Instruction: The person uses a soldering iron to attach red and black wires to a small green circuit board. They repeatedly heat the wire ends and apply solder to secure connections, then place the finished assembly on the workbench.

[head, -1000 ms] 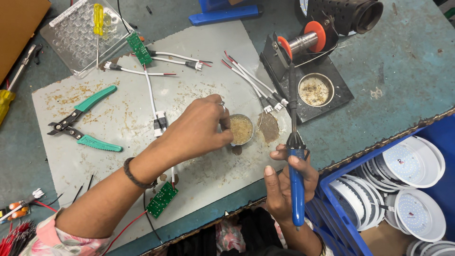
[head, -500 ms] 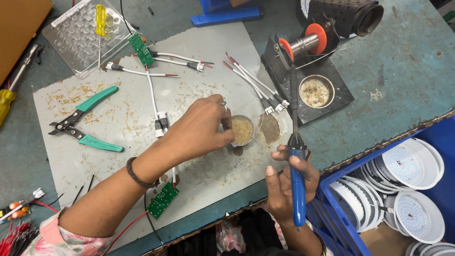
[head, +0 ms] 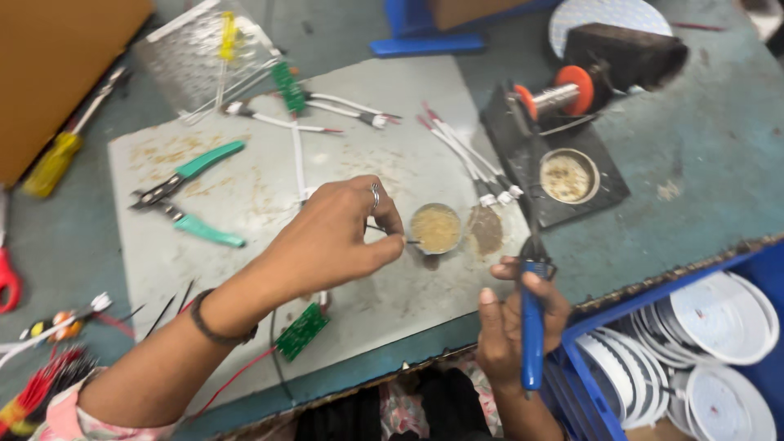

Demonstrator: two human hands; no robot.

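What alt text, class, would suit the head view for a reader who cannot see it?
Left hand pinches a thin wire tip at a small round tin of paste; right hand grips a blue-handled soldering iron. Green-handled pliers lie on the grey mat.

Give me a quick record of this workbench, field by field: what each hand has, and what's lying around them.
left hand: pinching a thin wire, its tip at the small round tin of tan paste
right hand: gripping a blue-handled soldering iron, tip pointing away from the person
under the left forearm: green circuit board with red and black leads
work mat: grey sheet, stained
left on mat: green-handled pliers
behind the tin: solder stand with orange-ended spool
lower right: blue crate of white round housings
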